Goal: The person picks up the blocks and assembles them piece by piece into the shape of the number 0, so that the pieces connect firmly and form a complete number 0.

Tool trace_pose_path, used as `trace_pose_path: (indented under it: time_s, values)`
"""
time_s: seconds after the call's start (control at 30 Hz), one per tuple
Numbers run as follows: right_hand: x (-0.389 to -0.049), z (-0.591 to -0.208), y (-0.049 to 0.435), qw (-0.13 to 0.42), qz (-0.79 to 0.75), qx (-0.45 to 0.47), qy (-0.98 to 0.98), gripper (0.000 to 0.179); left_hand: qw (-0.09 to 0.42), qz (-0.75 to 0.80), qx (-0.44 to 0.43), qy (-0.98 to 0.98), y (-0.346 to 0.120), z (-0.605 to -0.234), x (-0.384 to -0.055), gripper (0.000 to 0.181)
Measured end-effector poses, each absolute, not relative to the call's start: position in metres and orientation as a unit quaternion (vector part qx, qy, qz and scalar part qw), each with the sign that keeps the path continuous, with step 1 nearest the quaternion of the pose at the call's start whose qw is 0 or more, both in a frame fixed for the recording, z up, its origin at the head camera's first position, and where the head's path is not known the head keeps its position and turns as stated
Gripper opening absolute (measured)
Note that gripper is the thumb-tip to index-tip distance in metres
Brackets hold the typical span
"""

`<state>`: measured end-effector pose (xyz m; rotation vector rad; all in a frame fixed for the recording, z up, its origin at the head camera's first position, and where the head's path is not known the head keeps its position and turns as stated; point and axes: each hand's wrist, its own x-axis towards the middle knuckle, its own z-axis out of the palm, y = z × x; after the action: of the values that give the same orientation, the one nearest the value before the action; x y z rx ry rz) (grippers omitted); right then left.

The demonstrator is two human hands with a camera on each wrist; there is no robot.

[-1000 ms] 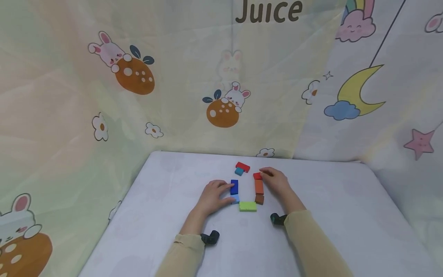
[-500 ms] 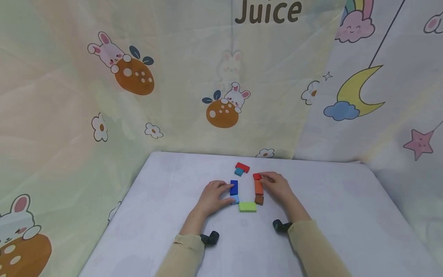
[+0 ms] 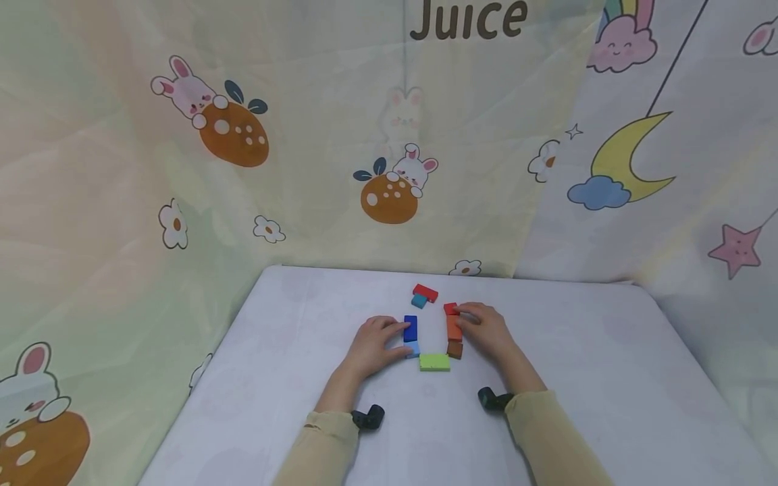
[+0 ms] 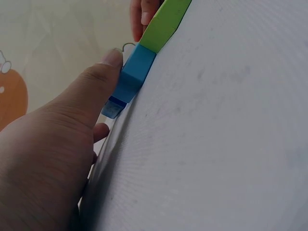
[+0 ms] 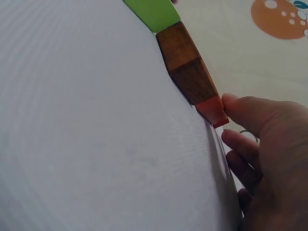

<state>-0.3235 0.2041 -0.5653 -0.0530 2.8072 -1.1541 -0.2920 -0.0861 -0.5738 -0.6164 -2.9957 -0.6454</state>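
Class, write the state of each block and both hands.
Dark blue block, lying lengthwise
Light blue block, at dark blue block's near end
Green block, lying crosswise
Brown block, slightly turned
Orange block, lying lengthwise
Small red block, at orange block's far end
Long red block, slanted
Teal block, turned askew
Left hand, extended to blue blocks
Right hand, extended to orange and small red blocks

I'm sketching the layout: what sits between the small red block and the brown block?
The orange block, as the head view shows.
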Motion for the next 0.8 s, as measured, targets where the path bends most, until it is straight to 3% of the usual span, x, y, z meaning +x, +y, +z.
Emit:
trace_pose_path:
  time_s: [0.5,0.8]
  values:
    - [-0.323,-0.566,0.204,0.042,-0.363,-0.029,0.93,0.041,0.001,-0.253,-0.169,-0.953,-0.088,-0.582,-0.3,0.066]
    - [-0.322,-0.563,0.202,0.051,-0.366,-0.021,0.929,0.042,-0.091,-0.336,-0.096,-0.933,-0.085,-0.556,-0.332,0.059]
